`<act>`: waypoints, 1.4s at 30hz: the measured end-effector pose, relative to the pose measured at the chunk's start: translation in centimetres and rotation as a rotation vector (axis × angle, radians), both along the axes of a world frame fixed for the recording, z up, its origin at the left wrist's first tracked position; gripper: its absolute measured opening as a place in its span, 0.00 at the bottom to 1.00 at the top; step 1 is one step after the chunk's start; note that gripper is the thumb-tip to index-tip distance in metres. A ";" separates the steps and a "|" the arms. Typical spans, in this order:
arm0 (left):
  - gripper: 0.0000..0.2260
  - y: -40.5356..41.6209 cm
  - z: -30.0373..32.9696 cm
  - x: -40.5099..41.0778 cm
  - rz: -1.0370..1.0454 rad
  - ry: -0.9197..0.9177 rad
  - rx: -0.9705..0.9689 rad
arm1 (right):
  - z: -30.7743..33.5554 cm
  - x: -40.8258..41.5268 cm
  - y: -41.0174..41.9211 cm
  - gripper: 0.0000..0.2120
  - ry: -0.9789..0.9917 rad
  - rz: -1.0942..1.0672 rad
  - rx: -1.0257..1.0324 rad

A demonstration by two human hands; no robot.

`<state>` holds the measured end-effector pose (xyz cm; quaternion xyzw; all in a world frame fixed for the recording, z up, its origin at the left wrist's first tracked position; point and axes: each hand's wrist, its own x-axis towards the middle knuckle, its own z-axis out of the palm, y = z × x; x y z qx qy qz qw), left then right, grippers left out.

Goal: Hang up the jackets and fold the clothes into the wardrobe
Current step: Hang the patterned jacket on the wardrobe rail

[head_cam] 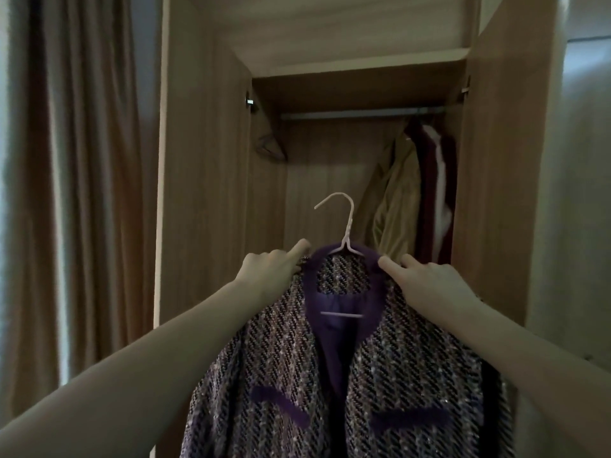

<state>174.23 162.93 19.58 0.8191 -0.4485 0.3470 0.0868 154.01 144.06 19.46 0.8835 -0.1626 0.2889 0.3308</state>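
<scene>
While held up before the open wardrobe, things stand so:
Wardrobe (pixel 205 193): doors open, rail (pixel 360 113) across the top; tan and dark red garments (pixel 396 193) hang at its right end.
Jacket (pixel 330 375): purple tweed, in front of the wardrobe, below the rail, on a white hanger (pixel 347 236).
Left hand (pixel 267 272): fingers curled on the jacket's left shoulder, forefinger out.
Right hand (pixel 433 285): fingers grasping the right shoulder beside the collar.

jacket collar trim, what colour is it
Purple, on the tweed jacket's collar trim; the head view shows it.
</scene>
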 end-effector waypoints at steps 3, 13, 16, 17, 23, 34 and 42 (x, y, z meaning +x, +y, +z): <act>0.15 -2.7 0.4 3.6 -0.009 -0.015 -0.015 | 0.7 3.3 -2.7 0.23 -0.015 0.001 0.011; 0.10 -14.3 8.1 15.8 -0.067 -0.169 -0.127 | 6.8 14.4 -13.4 0.23 -0.168 -0.022 -0.028; 0.10 -18.0 10.1 19.2 -0.089 -0.198 -0.163 | 8.1 17.0 -16.3 0.23 -0.197 -0.051 -0.044; 0.10 -19.2 10.7 20.3 -0.100 -0.209 -0.170 | 8.6 17.8 -17.3 0.23 -0.203 -0.055 -0.051; 0.09 -26.3 12.8 25.9 -0.108 -0.210 -0.174 | 11.1 23.1 -23.4 0.22 -0.222 -0.060 -0.062; 0.13 -39.9 13.7 36.2 -0.151 -0.241 -0.159 | 12.4 32.0 -34.0 0.21 -0.245 -0.116 -0.162; 0.13 -50.1 17.1 41.7 -0.235 -0.284 -0.344 | 15.6 36.5 -40.7 0.17 -0.375 -0.176 -0.278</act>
